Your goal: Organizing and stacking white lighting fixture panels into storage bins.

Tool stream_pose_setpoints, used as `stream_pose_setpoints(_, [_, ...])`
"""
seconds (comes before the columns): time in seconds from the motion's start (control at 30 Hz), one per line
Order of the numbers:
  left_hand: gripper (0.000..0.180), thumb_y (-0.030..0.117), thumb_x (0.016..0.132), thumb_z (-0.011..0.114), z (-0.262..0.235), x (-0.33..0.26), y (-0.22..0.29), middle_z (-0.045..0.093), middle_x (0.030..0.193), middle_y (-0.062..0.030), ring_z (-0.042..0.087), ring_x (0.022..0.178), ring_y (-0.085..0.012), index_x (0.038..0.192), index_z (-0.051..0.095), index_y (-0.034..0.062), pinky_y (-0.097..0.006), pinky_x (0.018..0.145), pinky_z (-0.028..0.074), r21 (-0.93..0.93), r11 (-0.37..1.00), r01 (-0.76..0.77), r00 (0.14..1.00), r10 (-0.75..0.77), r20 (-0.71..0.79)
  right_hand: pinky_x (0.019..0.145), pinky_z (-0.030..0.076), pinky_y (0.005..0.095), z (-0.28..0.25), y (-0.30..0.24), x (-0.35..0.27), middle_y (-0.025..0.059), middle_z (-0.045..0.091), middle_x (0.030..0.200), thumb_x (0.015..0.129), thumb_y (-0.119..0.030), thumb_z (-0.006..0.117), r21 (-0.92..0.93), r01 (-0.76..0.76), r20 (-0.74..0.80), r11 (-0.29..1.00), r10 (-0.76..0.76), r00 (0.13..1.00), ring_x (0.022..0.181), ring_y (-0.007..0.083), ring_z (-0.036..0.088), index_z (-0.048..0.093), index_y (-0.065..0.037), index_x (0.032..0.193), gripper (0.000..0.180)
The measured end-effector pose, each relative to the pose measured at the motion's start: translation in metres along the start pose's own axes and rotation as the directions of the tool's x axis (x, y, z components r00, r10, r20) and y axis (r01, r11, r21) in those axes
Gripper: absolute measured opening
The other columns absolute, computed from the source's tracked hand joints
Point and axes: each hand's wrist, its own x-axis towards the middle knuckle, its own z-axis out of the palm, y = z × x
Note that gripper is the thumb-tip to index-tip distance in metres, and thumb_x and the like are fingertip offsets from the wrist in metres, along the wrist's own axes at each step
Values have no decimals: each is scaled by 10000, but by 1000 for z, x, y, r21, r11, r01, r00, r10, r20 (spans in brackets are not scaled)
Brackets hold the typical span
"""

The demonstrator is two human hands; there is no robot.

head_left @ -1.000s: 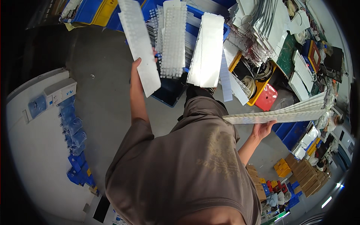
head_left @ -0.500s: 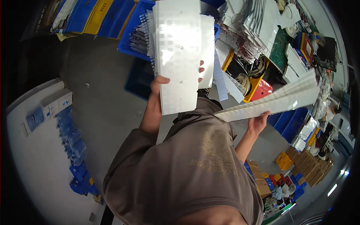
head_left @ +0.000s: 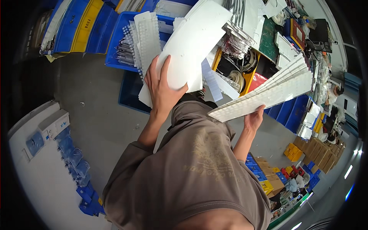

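Note:
My left hand (head_left: 161, 86) lies with fingers spread on the face of a smooth white panel (head_left: 197, 40), one of several overlapping white panels. Its thumb points right across the panel, and the panel's underside is hidden. On the right, my right hand (head_left: 253, 119) is closed round the lower edge of a fanned stack of long white sheets (head_left: 268, 92), marked with a grid of small squares. The stack slants up to the right, its layers spread at the far end. Similar gridded sheets (head_left: 148, 36) stand in a blue bin (head_left: 112, 53) beyond my left hand.
Below that bin sits a darker blue bin (head_left: 128, 92). A yellow crate (head_left: 251, 82) with coiled cable stands between the panels and the stack. Blue and yellow bins (head_left: 82, 25) line the far left, with a cluttered workbench (head_left: 268, 42) at the far right. Cardboard boxes (head_left: 320, 153) are farther right.
My left hand has gone from gripping a panel by its sides to lying spread on a panel's face. That panel now tilts right. The right-hand stack is slightly lower and left.

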Motion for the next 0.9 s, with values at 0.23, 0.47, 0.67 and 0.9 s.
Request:
stream_pose_setpoints(0.23, [763, 109, 707, 776, 3, -11, -18, 478, 1361, -156, 509, 1162, -310, 1405, 467, 95, -410, 982, 421, -51, 998, 35, 999, -36, -17, 1010, 501, 387, -15, -6, -3, 105, 641, 1265, 982, -248, 604, 42, 15, -50, 999, -13, 999, 1117, 233, 642, 585, -65, 1261, 335])
stream_pose_setpoints(0.47, [643, 214, 807, 706, 10, -16, -24, 524, 1265, -123, 546, 1035, -231, 1386, 464, 74, -337, 887, 435, -556, 505, 660, 686, -102, 720, 1045, 477, 408, -57, -25, -21, 106, 620, 1309, 983, -268, 597, 81, 91, -77, 993, -85, 993, 1170, 247, 618, 568, -77, 1314, 384])
stream_pose_setpoints(0.67, [551, 334, 898, 590, 57, -24, 12, 548, 1196, -102, 547, 1009, -183, 1362, 467, 63, -299, 844, 434, -207, 479, 853, 201, 65, 977, 1017, 497, 408, -101, -50, -39, 112, 638, 1272, 982, -247, 605, 137, 198, -236, 971, -162, 958, 1127, 243, 639, 590, -57, 1258, 335])
stream_pose_setpoints(0.9, [606, 469, 901, 586, 216, -71, 93, 536, 1119, -106, 548, 965, -179, 1380, 457, 122, -284, 796, 453, -51, 613, 788, 100, -46, 994, 1029, 487, 404, -155, -87, -40, 120, 634, 1276, 979, -245, 608, 212, 203, -307, 956, -132, 942, 1135, 251, 633, 580, -50, 1284, 362])
